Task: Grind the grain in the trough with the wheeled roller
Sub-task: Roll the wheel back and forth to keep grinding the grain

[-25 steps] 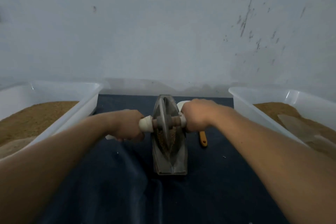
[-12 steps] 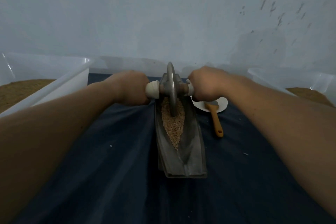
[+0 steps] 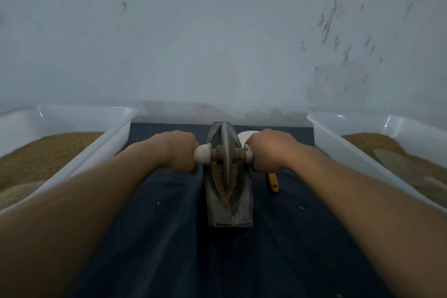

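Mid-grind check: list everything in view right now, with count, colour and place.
trough: one, grey metal, centre of the cloth, pointing away from the person
wheeled roller: one, grey disc, brown axle, white handle ends, standing in the trough
grain: one heap, tan, in the trough around the disc
left tub: one, white, left of the cloth, holds brown granular fill
right tub: one, white, right of the cloth, same fill
flat piece: one, beige, lying in the right tub, kind unclear
dish: one, white, beyond the right hand, mostly hidden
orange handle: one, right of the trough
cloth: one, dark blue, under everything
left hand: grips the roller's left handle
right hand: grips the right handle
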Demonstrator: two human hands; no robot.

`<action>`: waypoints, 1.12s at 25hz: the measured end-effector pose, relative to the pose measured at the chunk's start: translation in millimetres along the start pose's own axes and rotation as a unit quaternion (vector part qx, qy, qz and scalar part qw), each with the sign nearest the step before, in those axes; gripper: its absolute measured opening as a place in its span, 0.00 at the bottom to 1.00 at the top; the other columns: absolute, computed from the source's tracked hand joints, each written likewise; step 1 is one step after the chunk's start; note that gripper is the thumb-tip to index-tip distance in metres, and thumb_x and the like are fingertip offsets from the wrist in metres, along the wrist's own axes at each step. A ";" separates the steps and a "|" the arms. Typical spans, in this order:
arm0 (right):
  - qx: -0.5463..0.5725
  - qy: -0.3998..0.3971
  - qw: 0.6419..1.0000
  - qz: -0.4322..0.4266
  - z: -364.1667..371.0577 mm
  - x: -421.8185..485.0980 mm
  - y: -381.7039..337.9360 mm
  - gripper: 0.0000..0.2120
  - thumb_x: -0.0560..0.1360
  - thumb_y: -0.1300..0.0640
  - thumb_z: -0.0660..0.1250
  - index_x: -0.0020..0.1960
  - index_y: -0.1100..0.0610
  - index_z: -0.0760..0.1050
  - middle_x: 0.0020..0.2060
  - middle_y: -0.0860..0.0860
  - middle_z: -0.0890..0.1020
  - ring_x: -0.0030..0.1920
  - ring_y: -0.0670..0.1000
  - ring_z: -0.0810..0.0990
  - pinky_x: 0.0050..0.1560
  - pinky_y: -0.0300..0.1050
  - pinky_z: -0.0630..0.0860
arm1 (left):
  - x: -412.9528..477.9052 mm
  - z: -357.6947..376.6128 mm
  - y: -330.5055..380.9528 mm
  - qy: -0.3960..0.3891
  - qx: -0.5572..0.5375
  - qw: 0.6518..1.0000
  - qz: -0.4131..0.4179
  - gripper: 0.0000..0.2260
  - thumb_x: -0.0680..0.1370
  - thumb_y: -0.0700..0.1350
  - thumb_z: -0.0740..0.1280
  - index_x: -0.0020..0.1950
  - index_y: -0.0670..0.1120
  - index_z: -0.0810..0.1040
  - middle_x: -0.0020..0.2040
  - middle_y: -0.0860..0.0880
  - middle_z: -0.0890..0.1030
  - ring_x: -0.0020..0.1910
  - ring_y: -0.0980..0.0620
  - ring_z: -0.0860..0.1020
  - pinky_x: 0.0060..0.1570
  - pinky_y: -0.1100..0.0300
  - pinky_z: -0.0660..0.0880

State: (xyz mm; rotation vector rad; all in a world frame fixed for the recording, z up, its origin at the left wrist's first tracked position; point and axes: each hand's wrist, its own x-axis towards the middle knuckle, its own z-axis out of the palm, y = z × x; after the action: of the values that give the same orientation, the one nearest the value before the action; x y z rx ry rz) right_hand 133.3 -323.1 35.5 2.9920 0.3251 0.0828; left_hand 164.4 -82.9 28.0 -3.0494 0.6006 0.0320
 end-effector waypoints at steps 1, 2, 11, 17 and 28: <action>0.008 -0.005 1.000 -0.003 -2.2 -6.1 -1.2 0.06 0.64 0.53 0.69 0.37 0.47 0.72 0.33 0.46 0.78 0.32 0.48 0.77 0.27 0.41 0.67 | -5.8 -1.1 0.6 -0.024 -0.016 1.000 0.002 0.09 0.65 0.54 0.73 0.39 0.52 0.78 0.31 0.51 0.82 0.30 0.52 0.81 0.35 0.58 0.78; 0.013 -0.012 1.000 -0.007 -3.6 -10.5 -2.5 0.05 0.63 0.52 0.69 0.37 0.47 0.73 0.32 0.46 0.78 0.31 0.47 0.77 0.26 0.40 0.66 | -11.2 -2.0 1.0 -0.047 -0.038 0.998 0.005 0.08 0.65 0.52 0.73 0.39 0.50 0.79 0.29 0.50 0.82 0.28 0.51 0.82 0.33 0.58 0.79; -0.039 0.077 0.996 -0.004 13.7 28.4 8.9 0.07 0.70 0.53 0.68 0.37 0.48 0.70 0.34 0.48 0.78 0.33 0.50 0.76 0.29 0.43 0.70 | 21.0 13.6 -9.2 0.179 0.090 0.979 0.019 0.08 0.70 0.58 0.65 0.36 0.56 0.72 0.37 0.53 0.77 0.35 0.48 0.76 0.34 0.57 0.71; -0.102 0.319 0.942 0.009 37.6 63.6 20.6 0.08 0.70 0.58 0.69 0.39 0.50 0.71 0.27 0.49 0.67 0.26 0.51 0.63 0.28 0.39 0.54 | 46.3 44.8 -12.9 0.413 0.157 0.897 -0.012 0.11 0.70 0.52 0.73 0.37 0.48 0.74 0.29 0.45 0.74 0.25 0.45 0.69 0.28 0.62 0.58; -0.065 0.247 0.967 -0.001 29.4 33.5 5.8 0.12 0.70 0.54 0.70 0.37 0.48 0.65 0.32 0.48 0.72 0.33 0.54 0.73 0.29 0.41 0.60 | 11.9 40.3 -0.4 0.310 0.116 0.942 -0.049 0.09 0.73 0.55 0.67 0.38 0.52 0.71 0.34 0.49 0.75 0.33 0.43 0.76 0.33 0.57 0.66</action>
State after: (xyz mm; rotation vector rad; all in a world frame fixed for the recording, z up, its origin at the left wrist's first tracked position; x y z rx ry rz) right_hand 169.2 -325.1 8.5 2.7999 0.3533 0.8236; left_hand 175.0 -85.5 -12.6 -2.8134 0.4228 -0.9562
